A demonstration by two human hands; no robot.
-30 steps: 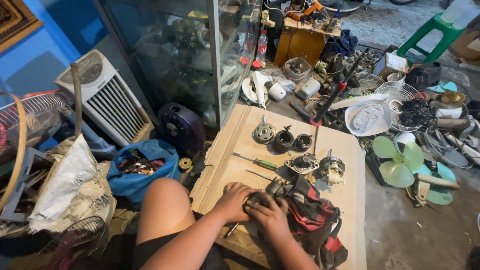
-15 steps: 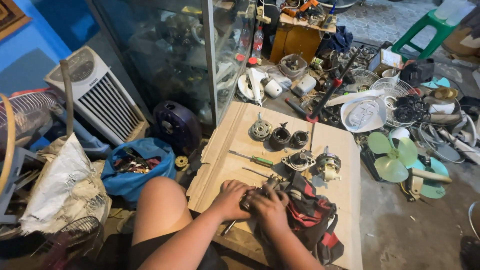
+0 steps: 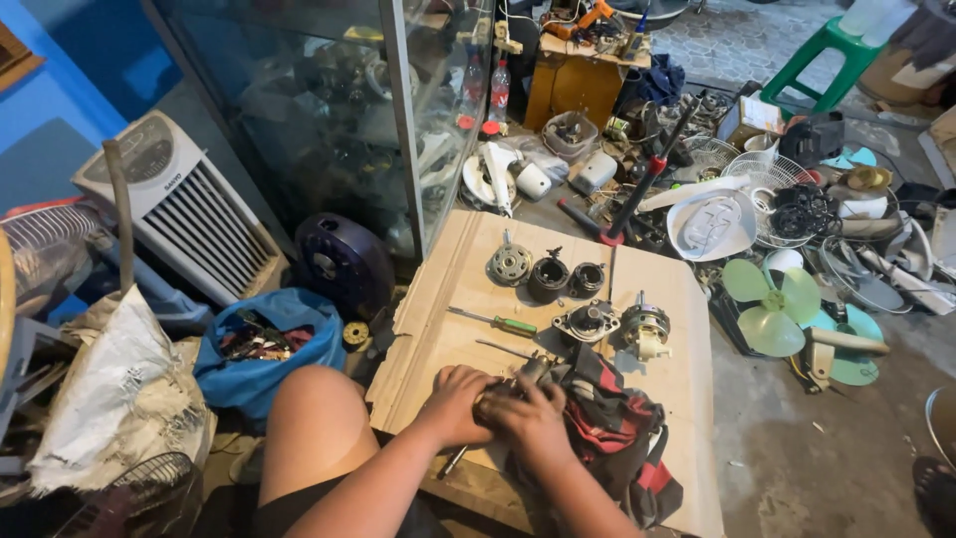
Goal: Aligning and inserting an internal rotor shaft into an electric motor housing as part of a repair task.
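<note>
Low in the middle of the frame, the left hand [image 3: 460, 401] and the right hand [image 3: 533, 418] are pressed close together. Both curl around a small dark metal part [image 3: 510, 387], but it is mostly hidden, so I cannot tell what it is. The part sits at the near edge of a flat cardboard sheet [image 3: 453, 269] on the floor, which is the work surface. Just right of the hands lies a red and black tool bag [image 3: 617, 438], touching the right hand.

Above the hands, in the middle of the frame, a green-handled screwdriver [image 3: 495, 321] lies on the cardboard. Near it are two round motor pieces [image 3: 590, 321]. Higher up, three more round parts [image 3: 546, 274] sit in a row.

At the right, a pale green fan blade [image 3: 772, 299] lies on the floor. At the lower left, a blue bag [image 3: 261, 344] holds tools beside the person's bare knee [image 3: 314, 418]. At the upper left, a white air cooler [image 3: 184, 209] leans back.
</note>
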